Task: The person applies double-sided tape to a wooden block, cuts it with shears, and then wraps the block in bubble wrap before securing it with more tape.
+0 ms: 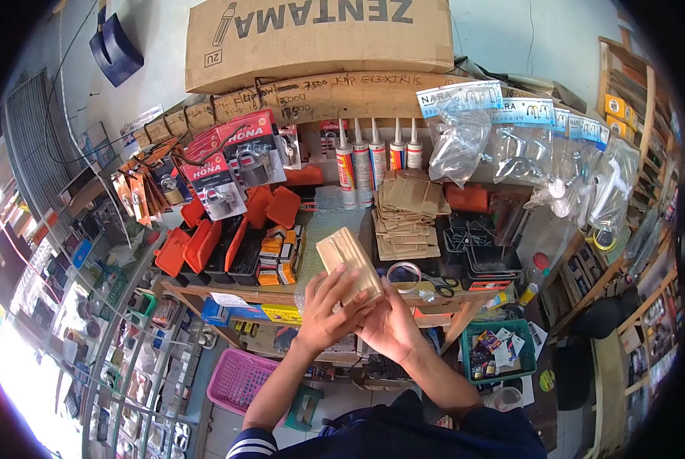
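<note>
A small brown box (344,252), shiny on its upper face, is held between my two hands in front of the wooden workbench (426,296). My left hand (329,306) lies over its near side, with the fingers across the top. From the right and below, my right hand (392,325) grips the near end, thumb along the edge. Just beyond my right hand are a roll of tape (404,266) and black-handled scissors (439,284). Behind the box, a stack of folded brown cardboard pieces (407,222) stands on the bench.
Orange-fronted bins (201,246) and small orange-black boxes (277,256) line the bench's left side. Sealant tubes (346,172) stand at the back. Padlock packs (216,183) and bagged taps (522,153) hang above. A pink basket (239,375) and green basket (503,325) are below.
</note>
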